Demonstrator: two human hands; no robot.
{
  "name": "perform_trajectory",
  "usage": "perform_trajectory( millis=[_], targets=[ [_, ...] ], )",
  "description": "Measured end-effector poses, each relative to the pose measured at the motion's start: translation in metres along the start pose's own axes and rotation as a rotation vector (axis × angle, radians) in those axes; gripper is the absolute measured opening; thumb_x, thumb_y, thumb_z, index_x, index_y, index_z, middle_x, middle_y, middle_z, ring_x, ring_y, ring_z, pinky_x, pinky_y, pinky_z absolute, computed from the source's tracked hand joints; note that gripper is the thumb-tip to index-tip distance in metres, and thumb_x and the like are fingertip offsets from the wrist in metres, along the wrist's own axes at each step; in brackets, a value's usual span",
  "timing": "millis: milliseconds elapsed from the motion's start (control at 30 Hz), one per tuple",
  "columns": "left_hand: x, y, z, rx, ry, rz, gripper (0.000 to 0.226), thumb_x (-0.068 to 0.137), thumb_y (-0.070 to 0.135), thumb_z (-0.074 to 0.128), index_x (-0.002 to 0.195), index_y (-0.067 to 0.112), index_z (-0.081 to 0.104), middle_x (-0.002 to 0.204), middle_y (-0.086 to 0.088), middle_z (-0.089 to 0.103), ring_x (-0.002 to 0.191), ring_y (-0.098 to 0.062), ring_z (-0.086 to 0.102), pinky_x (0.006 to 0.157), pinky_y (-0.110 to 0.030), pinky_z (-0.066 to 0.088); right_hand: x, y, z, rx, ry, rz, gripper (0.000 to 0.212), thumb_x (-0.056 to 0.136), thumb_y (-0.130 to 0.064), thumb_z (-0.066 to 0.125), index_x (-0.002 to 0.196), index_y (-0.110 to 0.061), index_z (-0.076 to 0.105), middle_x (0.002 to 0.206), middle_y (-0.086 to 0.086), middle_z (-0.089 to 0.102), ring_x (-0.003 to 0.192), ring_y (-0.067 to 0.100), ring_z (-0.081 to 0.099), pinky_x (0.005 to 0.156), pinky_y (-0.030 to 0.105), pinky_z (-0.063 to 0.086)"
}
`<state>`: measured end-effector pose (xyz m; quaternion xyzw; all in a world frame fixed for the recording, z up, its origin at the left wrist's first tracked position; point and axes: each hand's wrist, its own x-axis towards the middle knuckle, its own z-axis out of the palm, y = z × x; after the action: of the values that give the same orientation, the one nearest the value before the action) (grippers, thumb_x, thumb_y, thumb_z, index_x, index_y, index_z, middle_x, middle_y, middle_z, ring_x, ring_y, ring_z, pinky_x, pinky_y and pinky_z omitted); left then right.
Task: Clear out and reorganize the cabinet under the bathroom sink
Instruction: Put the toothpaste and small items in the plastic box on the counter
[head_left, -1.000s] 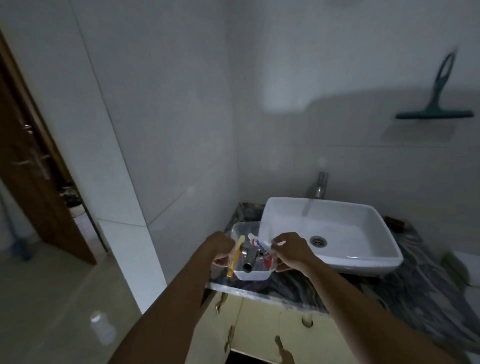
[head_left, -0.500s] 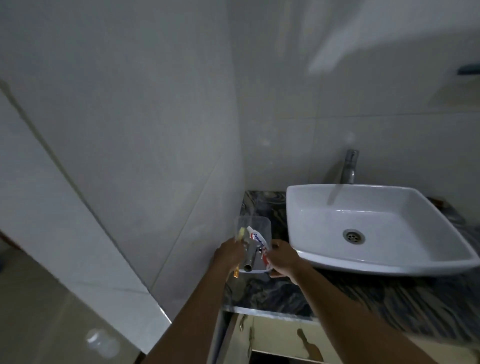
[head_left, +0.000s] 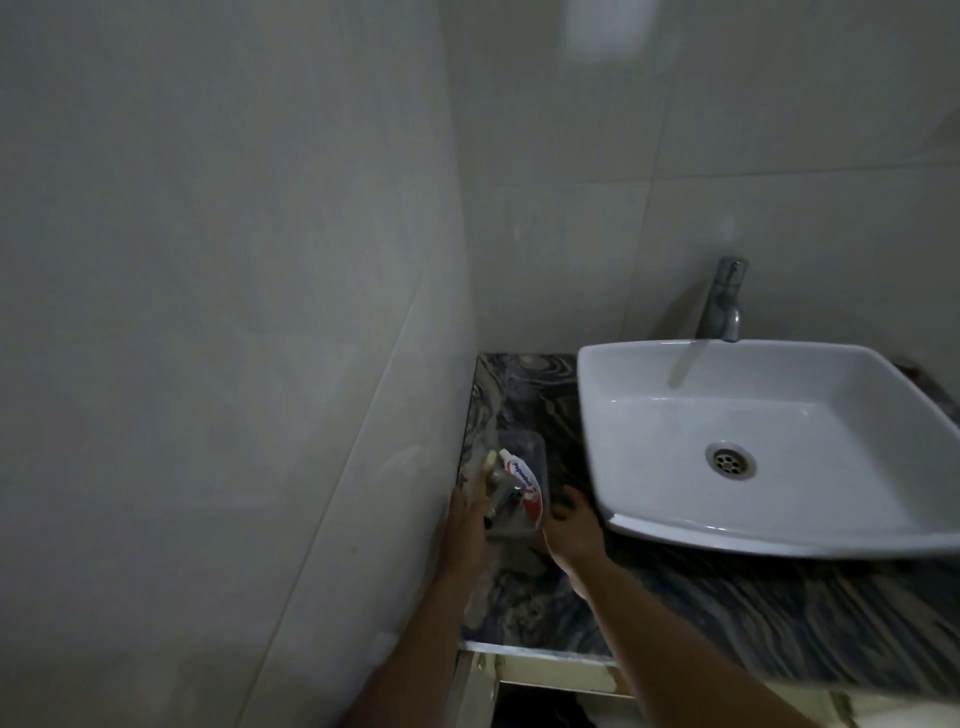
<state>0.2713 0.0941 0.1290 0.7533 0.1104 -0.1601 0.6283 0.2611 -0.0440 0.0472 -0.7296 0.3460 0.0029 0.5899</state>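
A clear plastic container (head_left: 537, 457) sits on the dark marble countertop (head_left: 524, 603), squeezed between the left wall and the white sink basin (head_left: 779, 415). Inside it lie a toothpaste tube (head_left: 524, 475), a yellow stick-like item (head_left: 489, 460) and a short metal pipe piece (head_left: 498, 499). My left hand (head_left: 467, 525) lies along the container's left side and holds its rim. To the right of the container, my right hand (head_left: 571, 527) has its fingers loosely curled, with the thumb near the front corner. Below the counter edge the cabinet opening (head_left: 545, 712) shows dark; its contents are hidden.
A chrome faucet (head_left: 724, 301) stands behind the basin, which overhangs the counter close to my right hand. The tiled wall (head_left: 260, 364) runs tight along the container's left side. The pale cabinet frame (head_left: 550, 670) lies just under the counter's front edge.
Both hands carried the container farther back along the counter and set it down beside the wall. My right hand's fingers have come off its side. The view has dropped and moved closer.
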Motion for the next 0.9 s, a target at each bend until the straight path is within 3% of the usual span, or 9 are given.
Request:
perform_trajectory(
  millis=[100, 167, 267, 333, 433, 567, 700, 800, 900],
  targets=[
    [0.027, -0.026, 0.004, -0.115, 0.046, 0.012, 0.054, 0.089, 0.043, 0.054, 0.139, 0.024, 0.052, 0.14, -0.002, 0.054, 0.129, -0.026, 0.051, 0.109, -0.05, 0.04, 0.012, 0.001, 0.001, 0.03, -0.009, 0.044, 0.051, 0.077, -0.059, 0.072, 0.111, -0.022, 0.069, 0.095, 0.002, 0.076, 0.091, 0.026, 0.072, 0.089, 0.046, 0.058],
    [0.044, -0.045, 0.008, -0.107, 0.069, 0.016, 0.052, 0.079, 0.055, 0.056, 0.123, 0.028, 0.063, 0.125, -0.002, 0.064, 0.116, -0.023, 0.06, 0.102, -0.053, 0.047, 0.016, -0.004, 0.003, 0.111, -0.09, 0.073, 0.032, 0.08, -0.045, 0.075, 0.103, -0.022, 0.075, 0.084, 0.001, 0.075, 0.071, 0.021, 0.067, 0.071, 0.04, 0.06],
    [0.05, -0.044, 0.014, -0.148, 0.068, 0.025, 0.051, 0.075, 0.054, 0.054, 0.113, 0.022, 0.066, 0.118, -0.004, 0.065, 0.11, -0.023, 0.061, 0.099, -0.051, 0.049, 0.027, -0.009, 0.008, 0.214, -0.06, 0.07, 0.04, 0.075, -0.043, 0.08, 0.108, -0.019, 0.073, 0.077, -0.002, 0.07, 0.062, 0.012, 0.057, 0.058, 0.024, 0.045],
    [0.043, -0.027, 0.015, -0.191, 0.053, 0.053, 0.042, 0.08, 0.05, 0.056, 0.112, 0.026, 0.067, 0.119, -0.006, 0.063, 0.112, -0.026, 0.061, 0.1, -0.055, 0.047, 0.031, -0.014, 0.011, 0.31, -0.028, 0.114, 0.039, 0.075, -0.036, 0.082, 0.108, -0.02, 0.07, 0.09, 0.004, 0.073, 0.069, 0.018, 0.063, 0.06, 0.026, 0.049],
    [0.043, -0.014, 0.016, -0.268, 0.096, 0.048, 0.024, 0.09, 0.031, 0.058, 0.113, 0.026, 0.056, 0.126, -0.004, 0.057, 0.118, -0.022, 0.054, 0.106, -0.048, 0.043, 0.034, -0.022, 0.016, 0.398, -0.066, 0.165, 0.027, 0.081, -0.026, 0.082, 0.103, -0.013, 0.072, 0.088, 0.013, 0.073, 0.059, 0.017, 0.06, 0.051, 0.023, 0.047],
    [0.045, -0.008, 0.014, -0.398, 0.097, 0.048, 0.023, 0.079, 0.038, 0.06, 0.101, 0.034, 0.059, 0.111, 0.013, 0.06, 0.114, -0.02, 0.055, 0.108, -0.047, 0.04, 0.039, -0.026, 0.022, 0.509, -0.127, 0.192, 0.026, 0.082, -0.019, 0.081, 0.105, -0.01, 0.072, 0.094, 0.021, 0.074, 0.07, 0.024, 0.063, 0.062, 0.03, 0.055],
    [0.045, -0.007, 0.015, -0.369, 0.131, 0.128, 0.016, 0.095, 0.023, 0.054, 0.103, 0.036, 0.061, 0.112, 0.019, 0.06, 0.113, -0.013, 0.058, 0.108, -0.044, 0.042, 0.044, -0.022, 0.031, 0.536, -0.174, 0.186, 0.033, 0.082, -0.019, 0.078, 0.113, -0.013, 0.07, 0.1, 0.018, 0.074, 0.077, 0.027, 0.072, 0.067, 0.033, 0.059],
    [0.049, -0.016, 0.013, -0.33, 0.115, 0.143, 0.032, 0.082, 0.047, 0.056, 0.105, 0.029, 0.07, 0.114, 0.005, 0.068, 0.116, -0.021, 0.06, 0.107, -0.052, 0.043, 0.043, -0.023, 0.028, 0.53, -0.276, 0.171, 0.04, 0.08, -0.03, 0.08, 0.117, -0.02, 0.069, 0.103, 0.013, 0.075, 0.085, 0.027, 0.074, 0.076, 0.038, 0.059],
    [0.064, -0.033, 0.012, -0.293, 0.043, 0.087, 0.048, 0.074, 0.071, 0.058, 0.113, 0.045, 0.068, 0.125, 0.005, 0.066, 0.122, -0.02, 0.058, 0.108, -0.055, 0.041, 0.039, -0.03, 0.022, 0.495, -0.37, 0.124, 0.061, 0.069, -0.031, 0.084, 0.126, -0.024, 0.064, 0.108, 0.009, 0.075, 0.092, 0.026, 0.074, 0.081, 0.041, 0.058]
  ],
)
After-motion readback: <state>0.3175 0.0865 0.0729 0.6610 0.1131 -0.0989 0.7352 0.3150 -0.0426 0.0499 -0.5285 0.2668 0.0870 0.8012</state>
